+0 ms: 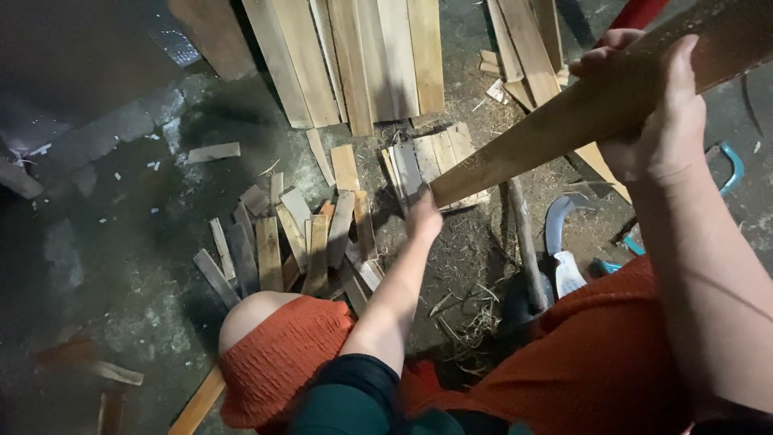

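My right hand [656,113] has a closed grip around the near, upper part of the long wooden slat [564,121], whose axis slants down and left to its far end, where my left hand [423,216] closes on that lower tip above the floor [121,242].

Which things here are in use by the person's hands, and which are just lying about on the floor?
In use:
- long wooden slat, gripped by the right hand
- its lower end, steadied by the left hand

Lying about:
- heap of short wood offcuts
- row of planks
- curved blade
- stick
- blue-framed saw
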